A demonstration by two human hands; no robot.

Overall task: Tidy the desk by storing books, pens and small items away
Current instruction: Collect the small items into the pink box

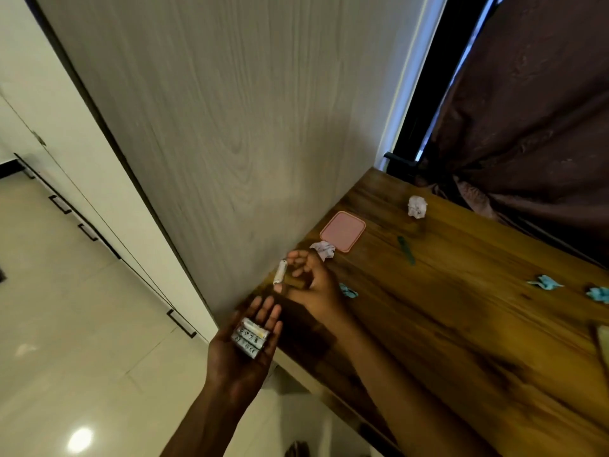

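- Single battery [280,272]: a white cylinder pinched between the thumb and fingertips of the right hand [311,285], held roughly upright over the near corner of the desk [461,324].
- Three batteries [251,338]: these lie side by side across the left hand [245,352]. That hand is turned palm-up with its fingers straight and close together. It hovers off the desk edge, nearer the person than the right hand.
- Step in hand (judged): collecting the loose cells into the left palm for storage.
- Method: bring the pinched cell down to the palm and lay it parallel to the three, against the outermost one. Let go only once it rests there.
- Caution: cylinders roll, and open floor lies under the left hand. Keep the palm level and cup it slightly before adding the fourth cell.
- Just beyond the right fingertips: white paper ball [324,249], against a pink lid [342,230] (lid or shallow box, unclear).
- Beside the right wrist, on its outer side: blue scrap [348,290].
- Farther out: green pen [406,249].
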